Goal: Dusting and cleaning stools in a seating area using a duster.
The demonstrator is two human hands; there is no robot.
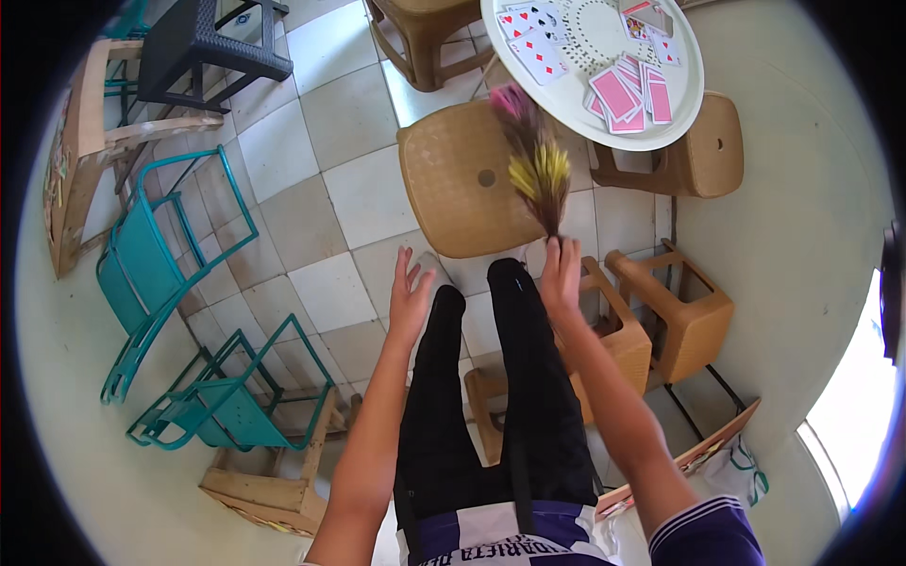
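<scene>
Holding a feather duster above the tan plastic stool.
Your right hand has its fingers closed round the duster's handle, just below the stool's near edge; the feathers lie over the stool seat. Your left hand hangs empty, fingers spread, near the stool. Playing cards lie on the white tabletop beyond it.
</scene>
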